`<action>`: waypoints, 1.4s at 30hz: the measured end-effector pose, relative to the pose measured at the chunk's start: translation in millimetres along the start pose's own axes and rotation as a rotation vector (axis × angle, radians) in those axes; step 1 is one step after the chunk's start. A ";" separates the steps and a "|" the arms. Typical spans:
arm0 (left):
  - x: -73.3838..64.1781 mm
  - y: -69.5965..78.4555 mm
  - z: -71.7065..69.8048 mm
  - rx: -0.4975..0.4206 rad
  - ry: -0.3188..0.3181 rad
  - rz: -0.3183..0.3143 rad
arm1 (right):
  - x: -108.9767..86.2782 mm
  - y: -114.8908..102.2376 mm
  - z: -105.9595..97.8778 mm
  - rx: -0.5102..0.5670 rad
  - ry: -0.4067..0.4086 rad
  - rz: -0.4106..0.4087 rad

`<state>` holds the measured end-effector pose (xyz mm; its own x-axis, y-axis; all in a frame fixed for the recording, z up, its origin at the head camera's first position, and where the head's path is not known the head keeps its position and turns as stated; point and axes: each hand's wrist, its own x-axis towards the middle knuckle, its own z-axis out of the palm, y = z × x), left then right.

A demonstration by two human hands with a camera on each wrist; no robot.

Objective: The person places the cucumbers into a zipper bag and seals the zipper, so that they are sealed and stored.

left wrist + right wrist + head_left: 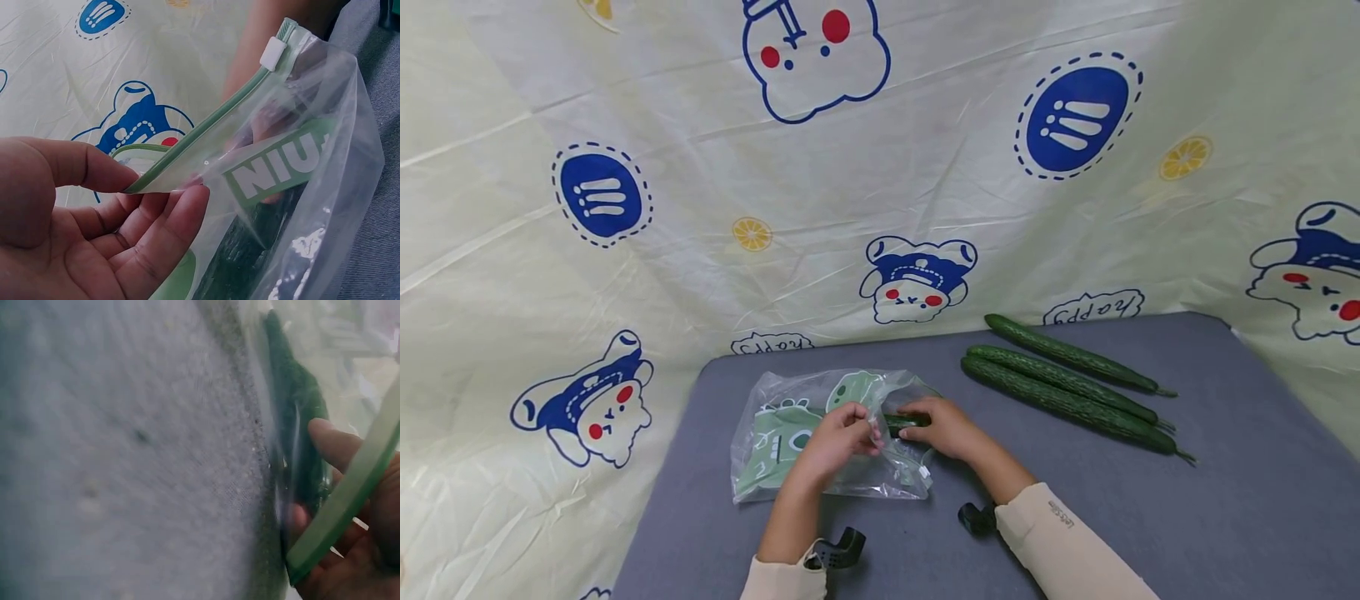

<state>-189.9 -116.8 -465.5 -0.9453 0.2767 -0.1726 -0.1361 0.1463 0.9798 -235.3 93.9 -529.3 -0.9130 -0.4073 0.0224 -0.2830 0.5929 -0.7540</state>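
A clear zip bag with green cartoon print lies on the table. Its green zip edge and white slider show in the left wrist view. Between thumb and fingers, my left hand pinches the zip edge at the bag's mouth. My right hand reaches in at that mouth and grips one end of a dark green cucumber inside the bag. The zip strip crosses in front of this hand in the right wrist view. Bag film and print partly cover the cucumber.
Three long cucumbers lie side by side on the grey table, to the right of the bag. A pale printed sheet hangs behind the table. Black wrist cameras sit below both hands.
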 end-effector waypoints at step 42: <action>0.0 -2.9 -2.5 -0.008 -0.017 0.001 | -104.1 47.0 -119.8 0.136 0.302 0.235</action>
<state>-190.2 -119.6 -468.1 -0.9405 0.2927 -0.1728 -0.1372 0.1382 0.9809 -188.7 247.4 -488.4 -0.9992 -0.0373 0.0161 -0.0337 0.5397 -0.8412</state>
